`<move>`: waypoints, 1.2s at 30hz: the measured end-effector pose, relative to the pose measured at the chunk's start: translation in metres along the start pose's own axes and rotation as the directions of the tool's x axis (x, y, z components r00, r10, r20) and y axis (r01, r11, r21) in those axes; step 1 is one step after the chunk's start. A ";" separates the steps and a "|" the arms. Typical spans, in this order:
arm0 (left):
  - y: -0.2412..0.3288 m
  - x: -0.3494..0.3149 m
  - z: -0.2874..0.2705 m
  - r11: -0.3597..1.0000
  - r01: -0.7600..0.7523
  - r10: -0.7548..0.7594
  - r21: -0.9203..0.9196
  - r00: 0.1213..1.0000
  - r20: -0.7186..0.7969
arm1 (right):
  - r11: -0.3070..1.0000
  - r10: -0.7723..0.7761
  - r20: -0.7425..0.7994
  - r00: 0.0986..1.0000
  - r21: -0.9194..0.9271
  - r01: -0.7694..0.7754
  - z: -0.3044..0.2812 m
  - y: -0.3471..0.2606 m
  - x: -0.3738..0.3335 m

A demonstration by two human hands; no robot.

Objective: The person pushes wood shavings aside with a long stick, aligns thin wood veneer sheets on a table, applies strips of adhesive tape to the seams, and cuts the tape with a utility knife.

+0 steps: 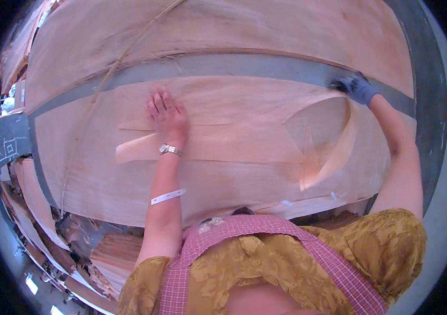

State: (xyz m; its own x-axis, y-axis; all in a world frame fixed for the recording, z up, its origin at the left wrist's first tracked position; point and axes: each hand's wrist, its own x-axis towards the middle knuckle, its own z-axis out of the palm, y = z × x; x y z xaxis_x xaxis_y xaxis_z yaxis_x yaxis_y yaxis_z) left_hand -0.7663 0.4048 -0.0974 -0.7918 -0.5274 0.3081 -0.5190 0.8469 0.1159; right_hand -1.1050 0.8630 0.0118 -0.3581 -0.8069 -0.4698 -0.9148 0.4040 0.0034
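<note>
The person is leaning over a wide sheet of pale wood veneer (223, 157) that is lying flat across a grey work table (223, 65), with both arms stretched out over it. The left hand (166, 113) is bare and is resting open, palm down with the fingers spread and pointing away from the body, pressing on the middle of the sheet; a metal wristwatch (171, 150) is sitting on that wrist and a white strip of tape (168, 196) is clinging further down the forearm. Just beside and under this hand a loose narrow veneer strip (139, 149) is lying across the sheet. The right hand (355, 88), wearing a dark blue-grey work glove, is reaching to the far right edge of the sheet and is closing on the veneer there, where a torn flap (334, 152) is curling up off the surface. Beyond the grey band of table a second large veneer sheet (234, 26) is lying, well apart from both hands. To the lower left, below the table edge, stacks of veneer pieces (113, 257) are piling up beside the floor.
</note>
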 end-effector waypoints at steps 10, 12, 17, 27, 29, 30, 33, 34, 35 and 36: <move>0.003 0.002 0.009 1.000 -0.005 0.005 0.010 0.997 0.081 | 0.946 0.015 -0.472 0.881 0.291 0.140 0.026 -0.281 0.028; 0.003 -0.001 0.007 1.000 0.009 -0.013 0.026 0.985 0.173 | 0.980 0.033 -0.451 0.892 0.190 0.060 0.030 -0.312 0.012; 0.013 0.012 -0.024 0.998 0.024 -0.045 0.057 0.920 0.390 | 0.908 0.125 -0.451 0.884 0.410 0.081 0.048 -0.354 -0.117; 0.012 0.019 -0.021 0.998 0.045 -0.019 -0.046 0.889 0.457 | -0.072 0.395 0.392 0.831 0.915 -0.398 0.003 -0.401 -0.241; 0.009 0.026 -0.015 0.999 0.040 -0.039 0.007 0.885 0.463 | -0.142 0.254 0.241 0.937 0.967 -0.210 -0.041 -0.428 -0.136; 0.008 0.029 -0.010 0.999 0.047 -0.048 0.014 0.879 0.474 | -0.181 0.280 0.189 0.941 0.973 -0.141 -0.044 -0.446 -0.087; 0.019 0.036 -0.018 0.999 0.051 -0.041 -0.006 0.863 0.504 | -0.258 0.423 0.024 0.906 0.961 0.095 -0.040 -0.486 0.027; 0.023 0.036 -0.023 0.999 0.052 -0.040 -0.011 0.860 0.508 | -0.319 0.443 -0.022 0.896 0.930 0.181 -0.037 -0.494 0.054; 0.022 0.034 -0.020 0.998 0.063 -0.054 -0.004 0.886 0.460 | -0.373 0.457 -0.070 0.887 0.890 0.262 -0.035 -0.500 0.072; 0.016 0.033 -0.012 0.996 0.087 -0.083 0.009 0.908 0.412 | -0.401 0.374 -0.043 0.927 0.893 0.203 -0.049 -0.500 0.077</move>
State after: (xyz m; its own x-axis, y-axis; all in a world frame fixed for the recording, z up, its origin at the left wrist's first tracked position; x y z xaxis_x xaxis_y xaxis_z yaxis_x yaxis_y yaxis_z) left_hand -0.7973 0.4016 -0.0743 -0.8079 -0.5772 -0.1186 -0.5890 0.7969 0.1341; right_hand -0.6847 0.5772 0.0174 -0.6818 -0.6152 -0.3958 0.4607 0.0592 -0.8856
